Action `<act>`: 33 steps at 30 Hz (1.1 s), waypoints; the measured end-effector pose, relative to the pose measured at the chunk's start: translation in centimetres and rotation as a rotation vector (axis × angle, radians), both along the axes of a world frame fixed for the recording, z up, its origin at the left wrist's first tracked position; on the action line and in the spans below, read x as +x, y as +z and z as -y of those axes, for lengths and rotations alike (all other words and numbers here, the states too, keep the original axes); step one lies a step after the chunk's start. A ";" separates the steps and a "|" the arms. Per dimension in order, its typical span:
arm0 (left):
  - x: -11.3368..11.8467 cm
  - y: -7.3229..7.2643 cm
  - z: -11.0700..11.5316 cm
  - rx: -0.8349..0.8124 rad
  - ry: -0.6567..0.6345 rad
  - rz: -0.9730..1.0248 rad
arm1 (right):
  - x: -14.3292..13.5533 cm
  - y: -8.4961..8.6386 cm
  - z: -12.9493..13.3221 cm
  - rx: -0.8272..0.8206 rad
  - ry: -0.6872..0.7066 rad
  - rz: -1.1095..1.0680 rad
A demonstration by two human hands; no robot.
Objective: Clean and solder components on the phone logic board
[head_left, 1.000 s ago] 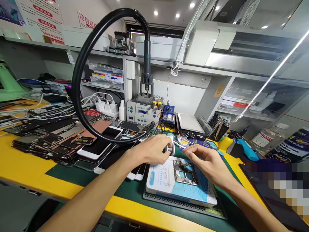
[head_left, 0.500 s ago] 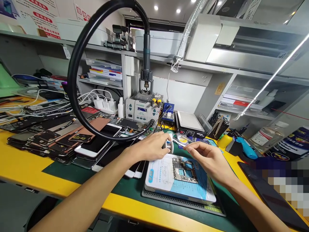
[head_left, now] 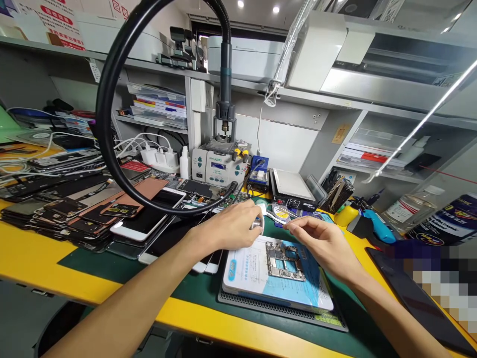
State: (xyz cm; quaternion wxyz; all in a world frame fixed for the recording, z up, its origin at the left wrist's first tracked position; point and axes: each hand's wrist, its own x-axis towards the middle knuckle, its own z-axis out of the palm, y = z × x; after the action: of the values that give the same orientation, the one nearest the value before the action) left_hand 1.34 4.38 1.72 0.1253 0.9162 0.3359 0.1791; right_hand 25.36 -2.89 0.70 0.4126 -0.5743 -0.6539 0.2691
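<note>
My left hand [head_left: 238, 223] is closed around a small spool of solder wire [head_left: 257, 223] with a white rim, just above the far left corner of a white-and-blue box. My right hand [head_left: 320, 241] pinches the near end of a thin white strand-like piece [head_left: 275, 218] between thumb and fingers. This piece runs left toward the spool; whether it joins the spool cannot be made out. Below and between the hands, a phone circuit board [head_left: 285, 262] lies on the box [head_left: 242, 286], which rests on a grey perforated plate [head_left: 276, 309].
Stacked phones and screens [head_left: 67, 214] fill the left side. Behind stands a hot-air station [head_left: 218, 166], its black hose [head_left: 106, 99] arching in front. A flat heating plate [head_left: 292, 185], bottles [head_left: 412, 206] and a blue tool [head_left: 378, 226] stand right. A dark slab [head_left: 410, 293] lies lower right.
The spool has turned slightly in my left hand, showing less of its wire. My right hand keeps its pinch almost in place. The whole view has shifted a little.
</note>
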 end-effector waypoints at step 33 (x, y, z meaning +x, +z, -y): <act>2.6 -1.4 1.9 0.523 -0.169 0.203 | -1.3 0.4 0.7 0.091 0.098 -0.021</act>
State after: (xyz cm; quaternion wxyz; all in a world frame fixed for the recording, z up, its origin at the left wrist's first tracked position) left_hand 3.98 2.51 0.28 -0.0678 0.9195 0.1867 0.3392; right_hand 24.11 -3.58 1.09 0.4314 -0.5194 -0.6885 0.2647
